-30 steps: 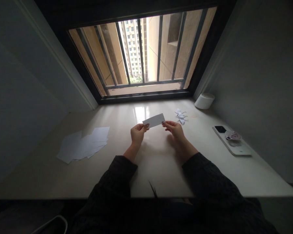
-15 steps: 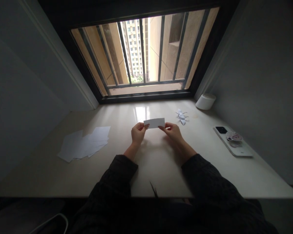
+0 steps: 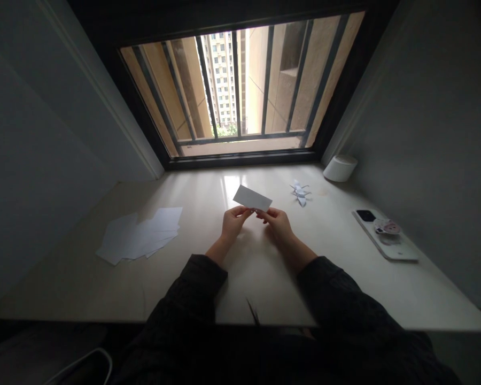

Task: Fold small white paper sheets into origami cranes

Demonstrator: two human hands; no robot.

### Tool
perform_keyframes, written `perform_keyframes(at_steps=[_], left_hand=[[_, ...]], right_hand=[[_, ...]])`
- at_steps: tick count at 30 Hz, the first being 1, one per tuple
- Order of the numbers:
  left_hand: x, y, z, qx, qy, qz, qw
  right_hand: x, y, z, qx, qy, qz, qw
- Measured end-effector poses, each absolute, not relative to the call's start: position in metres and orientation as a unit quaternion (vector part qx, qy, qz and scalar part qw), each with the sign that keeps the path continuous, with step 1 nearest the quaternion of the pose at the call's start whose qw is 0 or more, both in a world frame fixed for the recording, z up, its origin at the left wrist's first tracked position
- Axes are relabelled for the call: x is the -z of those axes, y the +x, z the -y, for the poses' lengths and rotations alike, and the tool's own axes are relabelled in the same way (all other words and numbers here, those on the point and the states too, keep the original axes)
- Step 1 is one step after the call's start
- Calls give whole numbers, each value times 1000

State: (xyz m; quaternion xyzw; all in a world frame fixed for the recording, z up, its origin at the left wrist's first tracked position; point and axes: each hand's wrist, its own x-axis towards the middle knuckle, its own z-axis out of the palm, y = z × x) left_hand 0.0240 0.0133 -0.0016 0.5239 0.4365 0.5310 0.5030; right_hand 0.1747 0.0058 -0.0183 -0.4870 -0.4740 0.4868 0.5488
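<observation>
Paper strip (image 3: 252, 198) tilted, left end raised since the earlier frame | left fingers (image 3: 243, 213) and right fingers (image 3: 263, 214) gripping its lower edge | held above bench (image 3: 260, 289), between loose paper sheets (image 3: 140, 235) and paper crane (image 3: 300, 192)

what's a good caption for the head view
Left hand and right hand hold a white paper slip over a desk.

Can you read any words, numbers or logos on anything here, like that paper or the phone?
No readable text anywhere.
The white paper slip looks blank on the side shown.
The round pink-and-white disc on the white phone case bears a small picture; any lettering is too small to read.
The loose paper sheets show no marks.
</observation>
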Motion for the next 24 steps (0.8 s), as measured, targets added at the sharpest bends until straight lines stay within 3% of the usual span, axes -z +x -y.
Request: perform_keyframes(at_steps=[13,24], left_hand=[[-10,8,-22,-585,381,-528,483],[-7,9,-22,-583,449,-503,454]], right_hand=[[13,176,-6,-480,-508,479,532],[13,185,-12,-476,-511,478,533]])
